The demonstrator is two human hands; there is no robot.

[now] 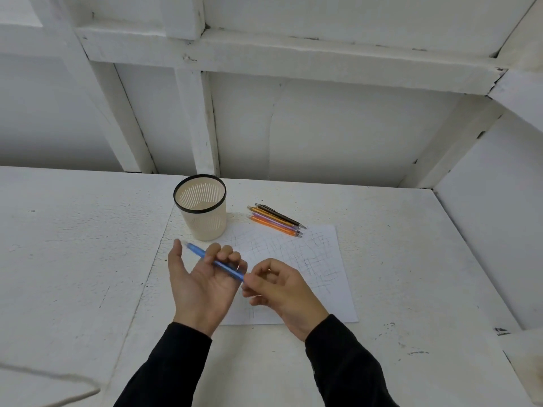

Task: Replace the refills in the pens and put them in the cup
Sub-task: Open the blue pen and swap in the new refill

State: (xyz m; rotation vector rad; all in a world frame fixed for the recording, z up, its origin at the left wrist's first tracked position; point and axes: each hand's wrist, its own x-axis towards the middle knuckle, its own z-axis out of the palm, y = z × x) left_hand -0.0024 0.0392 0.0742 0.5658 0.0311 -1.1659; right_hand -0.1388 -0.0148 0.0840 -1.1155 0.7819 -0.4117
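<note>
Two black sleeves (182, 362) are at 6 o'clock. The left hand (202, 280), palm up, grips the blue pen (199, 251). The right hand (279, 286) pinches the pen's 4 o'clock end. The cup (205, 227) stands at 12 o'clock from the hands. A hard tug could fling small parts away.

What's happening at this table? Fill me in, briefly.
A person is working on a blue pen: the left hand grips its barrel with curled fingers, while the right hand pinches its near end. A bunch of other pens lies to the right of the cup, tips reaching a scribbled sheet of paper. No pen shows in the cup yet.
</note>
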